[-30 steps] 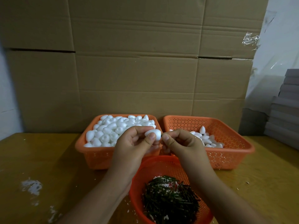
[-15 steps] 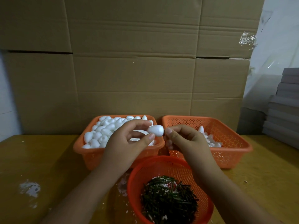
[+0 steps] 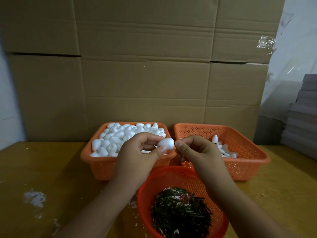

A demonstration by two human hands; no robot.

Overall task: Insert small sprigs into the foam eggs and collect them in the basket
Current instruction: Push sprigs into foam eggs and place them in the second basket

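Pinching a foam egg [image 3: 165,143], left hand [image 3: 139,157] meets right hand [image 3: 200,152].

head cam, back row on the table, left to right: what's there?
Full basket of foam eggs → held foam egg, pinched by the left hand → right hand → sparsely filled basket → grey stack at the far right.

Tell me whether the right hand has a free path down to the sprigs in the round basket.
Probably yes. The right hand hovers just above the round basket, whose top is open, and nothing lies between it and the sprigs.
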